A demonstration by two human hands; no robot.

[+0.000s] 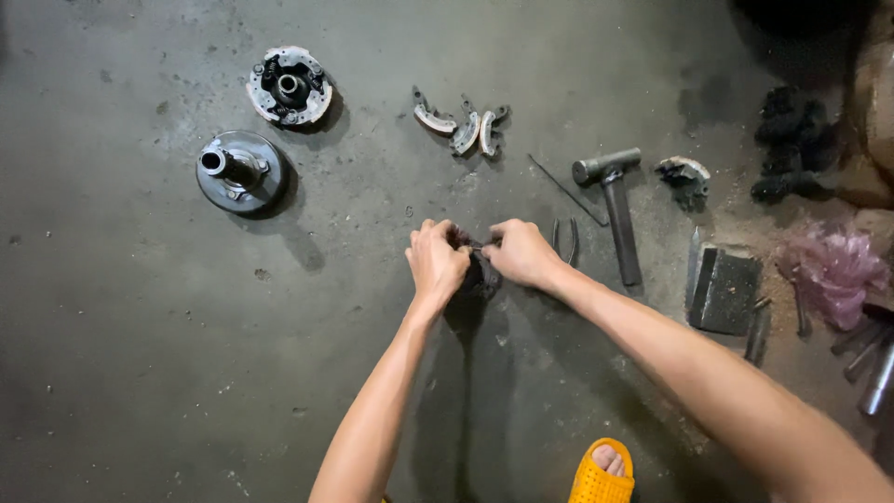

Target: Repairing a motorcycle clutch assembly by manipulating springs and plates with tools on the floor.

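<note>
My left hand (436, 261) and my right hand (521, 251) grip a small dark greasy metal part (477, 272) between them, low over the concrete floor (140, 373). Most of the part is hidden by my fingers. Beyond my hands lie three curved clutch shoes (463, 126) with pale linings. At the far left sit a round clutch assembly (289, 87) and a dark metal disc with a hub (239, 170).
A hammer (615, 200) lies right of my hands, with a thin rod (566, 190) and pliers (564, 238) beside it. Further right are a dark metal block (726, 291), a pink plastic bag (835, 268) and dark parts (790, 144). My foot in a yellow sandal (602, 472) is below.
</note>
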